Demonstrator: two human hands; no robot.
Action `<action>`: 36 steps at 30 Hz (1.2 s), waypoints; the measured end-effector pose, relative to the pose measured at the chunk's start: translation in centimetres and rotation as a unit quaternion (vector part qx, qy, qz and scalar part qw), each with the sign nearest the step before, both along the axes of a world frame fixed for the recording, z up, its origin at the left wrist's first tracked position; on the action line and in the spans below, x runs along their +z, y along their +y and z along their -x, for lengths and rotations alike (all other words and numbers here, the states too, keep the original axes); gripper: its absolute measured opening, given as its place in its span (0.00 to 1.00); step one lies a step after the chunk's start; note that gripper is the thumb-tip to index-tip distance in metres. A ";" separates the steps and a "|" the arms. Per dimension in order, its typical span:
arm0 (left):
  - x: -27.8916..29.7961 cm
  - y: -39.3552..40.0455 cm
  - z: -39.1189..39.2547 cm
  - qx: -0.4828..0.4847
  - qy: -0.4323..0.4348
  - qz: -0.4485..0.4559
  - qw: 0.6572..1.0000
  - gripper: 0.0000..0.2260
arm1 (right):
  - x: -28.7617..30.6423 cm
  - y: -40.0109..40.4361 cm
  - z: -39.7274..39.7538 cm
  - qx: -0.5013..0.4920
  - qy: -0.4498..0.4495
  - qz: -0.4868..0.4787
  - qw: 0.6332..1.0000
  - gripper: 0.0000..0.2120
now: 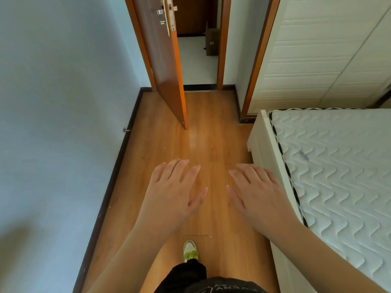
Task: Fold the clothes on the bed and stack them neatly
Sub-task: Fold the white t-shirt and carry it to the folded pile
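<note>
Both hands hold nothing. The left hand (171,187) and right hand (257,192) hover palm-down side by side over the floor (169,134), fingers straight and slightly spread, a gap between the thumbs. The bed (338,166) lies just right of the right hand, its quilted mattress showing; no clothes are in view on the part seen. A shoe (190,250) stands on the floor below the hands. Ahead, a door (165,66) stands ajar, a wardrobe (317,56) beyond the bed.

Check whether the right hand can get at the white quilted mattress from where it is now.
Probably yes: the right hand hovers open over the wooden floor, beside the white quilted mattress, with nothing between them. No clothes show on the visible part.
</note>
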State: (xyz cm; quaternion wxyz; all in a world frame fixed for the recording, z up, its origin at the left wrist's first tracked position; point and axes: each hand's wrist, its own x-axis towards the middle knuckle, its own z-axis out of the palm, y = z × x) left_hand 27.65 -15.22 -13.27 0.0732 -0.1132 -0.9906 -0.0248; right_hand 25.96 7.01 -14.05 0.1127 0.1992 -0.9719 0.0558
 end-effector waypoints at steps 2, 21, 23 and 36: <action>0.0 -1.9 2.8 0.001 0.000 -0.004 1.000 0.25 | 0.1 -1.9 2.6 0.001 -0.002 -0.008 1.000 0.19; 0.0 -5.2 29.1 -0.070 -0.031 0.024 0.997 0.25 | -1.0 -4.7 26.5 -0.033 -0.028 0.001 0.999 0.20; 0.0 -4.2 32.7 -0.082 -0.042 0.038 0.995 0.26 | -1.6 -3.8 29.9 -0.028 -0.042 -0.002 0.999 0.20; 1.4 0.3 51.8 -0.068 -0.055 0.054 0.995 0.26 | -1.0 -0.4 49.6 -0.030 -0.063 0.026 0.997 0.21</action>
